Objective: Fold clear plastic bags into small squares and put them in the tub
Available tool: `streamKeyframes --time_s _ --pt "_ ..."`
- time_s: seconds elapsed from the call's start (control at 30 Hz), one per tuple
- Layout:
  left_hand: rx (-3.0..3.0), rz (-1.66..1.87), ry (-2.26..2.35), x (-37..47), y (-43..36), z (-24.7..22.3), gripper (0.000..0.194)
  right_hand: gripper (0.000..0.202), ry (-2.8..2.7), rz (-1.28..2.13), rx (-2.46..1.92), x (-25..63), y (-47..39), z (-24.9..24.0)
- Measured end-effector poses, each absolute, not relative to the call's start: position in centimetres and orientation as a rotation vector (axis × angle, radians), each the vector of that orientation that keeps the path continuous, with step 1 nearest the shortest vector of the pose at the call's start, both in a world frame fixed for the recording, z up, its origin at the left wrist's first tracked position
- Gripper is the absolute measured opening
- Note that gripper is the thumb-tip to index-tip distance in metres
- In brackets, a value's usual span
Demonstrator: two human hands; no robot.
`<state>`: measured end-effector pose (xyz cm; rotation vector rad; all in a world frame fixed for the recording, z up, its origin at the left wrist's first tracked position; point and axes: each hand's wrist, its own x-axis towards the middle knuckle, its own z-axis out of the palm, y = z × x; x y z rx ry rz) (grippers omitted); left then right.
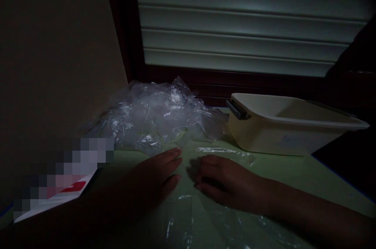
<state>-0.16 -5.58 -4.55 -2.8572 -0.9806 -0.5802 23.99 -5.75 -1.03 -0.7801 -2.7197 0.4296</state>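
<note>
In the dim head view my left hand lies low over the green tabletop. Its fingers are stretched out and the thumb stands apart, with nothing visibly held. Facing it, my right hand has loosely bent fingers and a gap between thumb and forefinger, with nothing seen in it. A clear plastic bag is spread flat below and between the hands, hard to outline. More clear film shows just beyond my right hand. Past my left fingertips rises a heap of crumpled clear plastic bags.
A cream plastic bin with a dark handle clip stands at the back right, near the table edge. At the left lies a white and red item, partly pixelated. Behind are a slatted panel and a wall.
</note>
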Motion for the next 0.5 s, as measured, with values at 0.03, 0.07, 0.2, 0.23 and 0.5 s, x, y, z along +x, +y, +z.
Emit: streamKeyframes --time_s 0.03,0.07,0.2,0.23,0.5 --pt "-2.857 -0.559 -0.982 -0.3 -5.7 -4.4 0.036 0.012 -2.7 0.484 -0.796 24.4 -5.5 -1.1" --pt "-2.854 -0.549 -0.98 -0.4 -5.8 -4.2 0.037 0.011 -2.688 0.535 -0.81 24.7 -5.3 -1.1" --pt "-2.897 -0.637 -0.845 -0.7 -5.9 -3.2 0.028 0.01 -2.684 0.601 -0.849 25.2 -5.3 -0.7" --pt "-2.917 -0.666 -0.779 -0.7 -5.8 -3.0 0.026 0.01 -2.682 0.59 -0.835 25.2 -5.5 -0.5" --pt "-3.08 -0.678 -0.766 -1.1 -5.6 -3.6 0.023 0.023 -2.768 0.419 -0.571 23.8 -8.7 0.2"
